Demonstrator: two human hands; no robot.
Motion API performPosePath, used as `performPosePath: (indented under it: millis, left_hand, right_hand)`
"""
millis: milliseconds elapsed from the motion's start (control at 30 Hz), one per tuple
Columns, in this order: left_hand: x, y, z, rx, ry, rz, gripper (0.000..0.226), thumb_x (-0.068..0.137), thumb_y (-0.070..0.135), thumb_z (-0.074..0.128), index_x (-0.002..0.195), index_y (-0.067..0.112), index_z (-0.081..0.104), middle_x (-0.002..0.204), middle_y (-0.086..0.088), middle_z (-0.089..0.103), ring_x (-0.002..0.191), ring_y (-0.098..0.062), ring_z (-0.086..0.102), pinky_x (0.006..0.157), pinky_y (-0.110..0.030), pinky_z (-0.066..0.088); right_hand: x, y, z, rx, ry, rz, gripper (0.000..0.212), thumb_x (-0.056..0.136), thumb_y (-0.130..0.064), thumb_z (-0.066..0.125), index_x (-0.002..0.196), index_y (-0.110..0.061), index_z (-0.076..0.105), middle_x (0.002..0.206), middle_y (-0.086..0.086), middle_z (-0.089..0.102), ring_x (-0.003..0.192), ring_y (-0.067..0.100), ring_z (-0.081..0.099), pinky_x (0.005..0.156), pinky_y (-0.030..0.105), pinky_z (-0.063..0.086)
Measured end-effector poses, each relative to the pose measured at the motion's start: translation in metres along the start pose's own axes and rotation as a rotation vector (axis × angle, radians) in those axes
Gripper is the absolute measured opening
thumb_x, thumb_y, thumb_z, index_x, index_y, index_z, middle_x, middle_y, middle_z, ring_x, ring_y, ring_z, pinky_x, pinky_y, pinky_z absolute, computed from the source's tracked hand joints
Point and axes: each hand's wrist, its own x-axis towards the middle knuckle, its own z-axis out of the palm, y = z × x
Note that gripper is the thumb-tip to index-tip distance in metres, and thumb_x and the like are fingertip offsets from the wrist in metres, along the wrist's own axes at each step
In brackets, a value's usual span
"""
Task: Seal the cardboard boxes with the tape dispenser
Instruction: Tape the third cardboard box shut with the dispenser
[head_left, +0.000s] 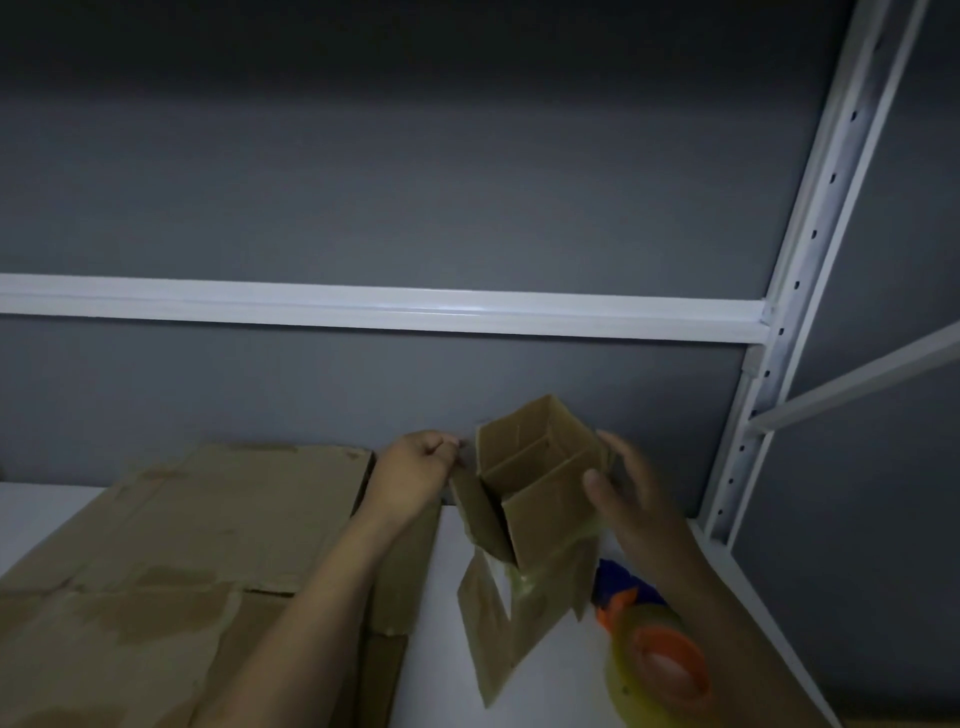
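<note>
A small open cardboard box (540, 499) is held up above the white shelf, its flaps hanging down and its inside empty. My left hand (415, 467) is at the box's left side with curled fingers that pinch the left flap. My right hand (628, 493) is on the box's right side, its thumb against the near wall and its fingers spread along the far side. The tape dispenser (654, 649), with an orange core, a yellowish roll and a blue part, lies on the shelf at the lower right, partly under my right forearm.
A large flattened cardboard box (182, 571) covers the left of the white shelf (431, 597). A white rack upright (810, 249) with holes stands at the right, a white crossbar (363, 306) runs along the grey back wall.
</note>
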Motion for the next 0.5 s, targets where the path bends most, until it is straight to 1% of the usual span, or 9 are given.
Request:
performPosePath:
  millis: [67, 100, 167, 233, 300, 367, 433, 467, 500]
  left_hand:
    - [-0.004, -0.002, 0.002, -0.030, 0.013, 0.053, 0.041, 0.100, 0.033, 0.049, 0.082, 0.002, 0.069, 0.082, -0.019, 0.068, 0.083, -0.030, 0.065, 0.068, -0.028, 0.042]
    - [-0.007, -0.004, 0.003, -0.041, 0.004, 0.092, 0.046, 0.098, 0.042, 0.049, 0.077, 0.005, 0.067, 0.077, -0.018, 0.066, 0.076, -0.029, 0.063, 0.065, -0.028, 0.039]
    - [-0.016, -0.003, 0.004, -0.068, -0.044, 0.185, 0.052, 0.093, 0.058, 0.046, 0.060, 0.019, 0.054, 0.058, -0.006, 0.053, 0.058, -0.020, 0.054, 0.059, -0.028, 0.035]
    - [-0.024, 0.000, 0.005, -0.050, -0.096, 0.275, 0.054, 0.090, 0.062, 0.044, 0.055, 0.022, 0.037, 0.052, 0.005, 0.034, 0.050, -0.012, 0.039, 0.057, -0.026, 0.030]
    - [-0.029, 0.004, 0.004, 0.028, -0.099, 0.331, 0.055, 0.087, 0.062, 0.041, 0.053, 0.020, 0.032, 0.053, 0.004, 0.031, 0.049, -0.007, 0.034, 0.054, -0.022, 0.027]
    - [-0.032, 0.007, 0.003, 0.119, -0.156, 0.371, 0.059, 0.084, 0.064, 0.038, 0.052, 0.014, 0.040, 0.057, -0.002, 0.038, 0.052, -0.007, 0.039, 0.052, -0.022, 0.026]
    - [-0.031, 0.007, 0.002, 0.160, -0.249, 0.388, 0.048, 0.082, 0.063, 0.042, 0.057, 0.026, 0.060, 0.059, 0.003, 0.047, 0.059, -0.006, 0.046, 0.054, -0.022, 0.030]
    - [-0.029, 0.005, 0.002, 0.159, -0.298, 0.375, 0.041, 0.080, 0.066, 0.045, 0.073, 0.035, 0.071, 0.063, 0.011, 0.052, 0.065, -0.005, 0.051, 0.058, -0.021, 0.035]
    - [-0.028, 0.002, 0.002, 0.157, -0.337, 0.369, 0.048, 0.077, 0.072, 0.047, 0.093, 0.035, 0.075, 0.069, 0.015, 0.057, 0.071, -0.003, 0.055, 0.062, -0.019, 0.039]
  right_hand:
    - [0.003, 0.001, 0.003, -0.033, -0.036, 0.022, 0.068, 0.074, -0.065, 0.061, 0.134, -0.040, 0.040, 0.128, -0.016, 0.046, 0.117, 0.002, 0.048, 0.093, 0.029, 0.046]
    - [0.006, 0.000, 0.003, -0.085, -0.035, 0.038, 0.066, 0.076, -0.058, 0.067, 0.133, -0.036, 0.041, 0.128, -0.015, 0.045, 0.116, 0.003, 0.046, 0.092, 0.030, 0.045]
    - [0.010, 0.000, 0.004, -0.230, 0.010, 0.028, 0.053, 0.081, -0.041, 0.071, 0.126, -0.030, 0.044, 0.123, -0.009, 0.044, 0.114, 0.010, 0.045, 0.089, 0.029, 0.042]
    - [0.009, 0.003, 0.003, -0.301, 0.049, 0.034, 0.045, 0.084, -0.034, 0.069, 0.121, -0.026, 0.046, 0.120, -0.004, 0.047, 0.114, 0.016, 0.047, 0.085, 0.027, 0.038]
    - [0.004, 0.004, 0.004, -0.272, 0.057, 0.112, 0.052, 0.086, -0.038, 0.066, 0.131, -0.024, 0.044, 0.128, -0.003, 0.047, 0.120, 0.016, 0.046, 0.088, 0.026, 0.037]
    - [-0.003, 0.003, 0.005, -0.149, 0.036, 0.232, 0.066, 0.086, -0.049, 0.061, 0.142, -0.026, 0.034, 0.141, -0.005, 0.041, 0.127, 0.015, 0.042, 0.092, 0.028, 0.037]
    - [-0.009, -0.001, 0.005, 0.009, -0.043, 0.296, 0.084, 0.077, -0.058, 0.057, 0.148, -0.032, 0.021, 0.148, -0.009, 0.033, 0.131, 0.013, 0.037, 0.096, 0.028, 0.035]
    - [-0.012, -0.003, 0.005, 0.054, -0.083, 0.308, 0.092, 0.073, -0.060, 0.057, 0.150, -0.034, 0.014, 0.151, -0.010, 0.029, 0.132, 0.011, 0.036, 0.098, 0.028, 0.034]
    - [-0.014, -0.005, 0.005, 0.068, -0.112, 0.322, 0.098, 0.072, -0.060, 0.059, 0.152, -0.035, 0.007, 0.154, -0.009, 0.025, 0.133, 0.011, 0.034, 0.099, 0.027, 0.033]
